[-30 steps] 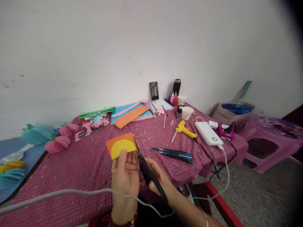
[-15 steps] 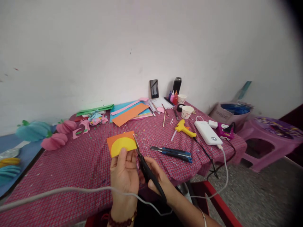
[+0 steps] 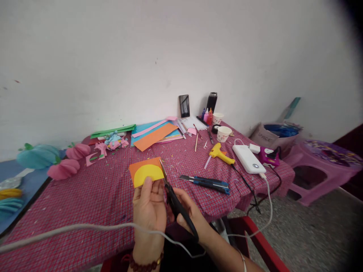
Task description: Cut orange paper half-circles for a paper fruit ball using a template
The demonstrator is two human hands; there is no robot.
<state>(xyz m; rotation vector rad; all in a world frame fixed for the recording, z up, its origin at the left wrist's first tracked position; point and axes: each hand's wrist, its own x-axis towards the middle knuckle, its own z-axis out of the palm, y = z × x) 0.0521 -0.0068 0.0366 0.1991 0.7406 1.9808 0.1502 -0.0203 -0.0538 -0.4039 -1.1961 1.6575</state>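
Observation:
Between the thumb and fingers of my left hand (image 3: pixel 150 207) is a yellow paper semicircle (image 3: pixel 149 173), lying flat against an orange sheet of paper (image 3: pixel 135 170). My right hand (image 3: pixel 188 211) grips black-handled scissors (image 3: pixel 177 204), its fingers in the handles. The blades point up and away from me, at the right edge of the two papers. Whether they are cutting into the orange sheet at this instant is hard to see. Both hands are above the near part of the table. To the right of the scissors lies a blue-and-black utility knife (image 3: pixel 207 183).
On the checked tablecloth (image 3: pixel 93 204) are a yellow glue gun (image 3: pixel 221 154), a white power bank (image 3: pixel 248 158) and paper cups (image 3: pixel 224 134). Coloured sheets (image 3: pixel 155 136) and a phone (image 3: pixel 184 106) are at the back. Paper pumpkins (image 3: pixel 64 169) stand left. A white cable (image 3: pixel 85 226) crosses in front.
The papers and scissors have hardly moved in my hands. The whole view has shifted very slightly; nothing has been let go or picked up.

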